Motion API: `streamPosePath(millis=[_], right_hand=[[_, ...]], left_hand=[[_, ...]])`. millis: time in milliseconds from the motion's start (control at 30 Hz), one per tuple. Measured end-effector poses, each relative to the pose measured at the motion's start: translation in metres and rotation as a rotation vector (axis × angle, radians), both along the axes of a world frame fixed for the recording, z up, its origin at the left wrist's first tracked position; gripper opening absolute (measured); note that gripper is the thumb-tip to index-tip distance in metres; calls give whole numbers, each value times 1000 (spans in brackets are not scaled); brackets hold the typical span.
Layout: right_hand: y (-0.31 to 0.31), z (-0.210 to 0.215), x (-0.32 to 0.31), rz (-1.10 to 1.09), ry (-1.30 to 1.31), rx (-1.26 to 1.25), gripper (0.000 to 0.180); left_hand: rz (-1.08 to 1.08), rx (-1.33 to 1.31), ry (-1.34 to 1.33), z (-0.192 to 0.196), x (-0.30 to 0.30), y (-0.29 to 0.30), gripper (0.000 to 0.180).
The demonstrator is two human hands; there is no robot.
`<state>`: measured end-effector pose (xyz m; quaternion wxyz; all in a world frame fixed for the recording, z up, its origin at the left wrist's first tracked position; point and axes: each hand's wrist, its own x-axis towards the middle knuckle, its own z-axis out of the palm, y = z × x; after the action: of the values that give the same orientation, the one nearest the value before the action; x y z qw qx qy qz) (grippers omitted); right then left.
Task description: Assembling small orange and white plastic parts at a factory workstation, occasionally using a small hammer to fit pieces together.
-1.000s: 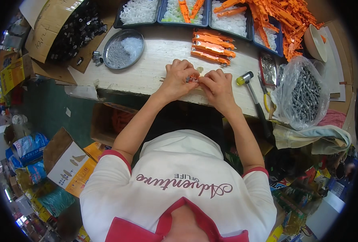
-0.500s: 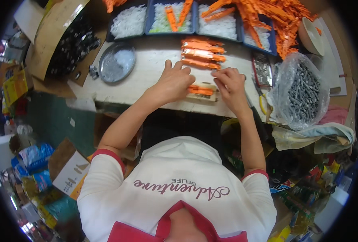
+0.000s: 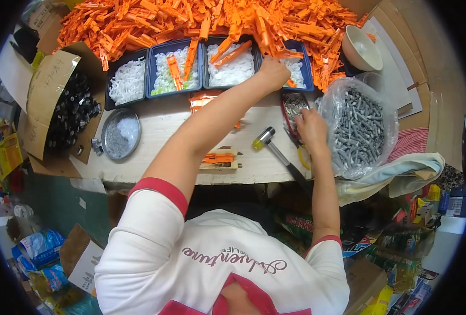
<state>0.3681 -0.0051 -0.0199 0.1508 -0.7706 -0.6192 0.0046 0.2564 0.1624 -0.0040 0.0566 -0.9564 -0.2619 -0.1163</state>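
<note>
My left hand (image 3: 274, 73) reaches far across the bench, its fingers closed around the near end of an orange plastic part (image 3: 265, 39) above the rightmost blue tray. My right hand (image 3: 312, 127) dips its fingertips into a small red-rimmed box (image 3: 294, 103) of small metal pieces; the fingers are drawn together, and whatever they pinch is too small to make out. Another orange part lies in a wooden jig (image 3: 234, 159) at the bench's front. Several finished-looking orange pieces (image 3: 203, 98) are partly hidden behind my left forearm.
A hammer (image 3: 277, 151) and yellow-handled pliers (image 3: 302, 156) lie beside my right forearm. A bag of grey screw-like parts (image 3: 356, 126) stands right. Blue trays (image 3: 150, 73) hold white pieces before an orange heap (image 3: 133, 26). At left are a round metal dish (image 3: 107, 134) and a carton (image 3: 49, 105).
My left hand has gone from the jig up and right to the orange parts. My right hand has moved right to the small box, uncovering the hammer. The view has shifted.
</note>
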Motion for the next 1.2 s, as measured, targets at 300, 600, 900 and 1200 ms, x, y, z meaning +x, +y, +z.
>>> streamPosePath(millis=[300, 600, 900, 1200], right_hand=[[16, -11, 1, -6, -83, -68, 11], [3, -6, 5, 98, 111, 137, 8], [-3, -2, 9, 75, 347, 224, 10], [-21, 25, -42, 43, 1109, 300, 9]], left_hand=[[-9, -165, 142, 4, 11, 7, 14], [-12, -348, -69, -12, 8, 16, 14], [-149, -409, -454, -10, 0, 19, 14], [-123, -1757, -1142, 17, -84, -68, 17]])
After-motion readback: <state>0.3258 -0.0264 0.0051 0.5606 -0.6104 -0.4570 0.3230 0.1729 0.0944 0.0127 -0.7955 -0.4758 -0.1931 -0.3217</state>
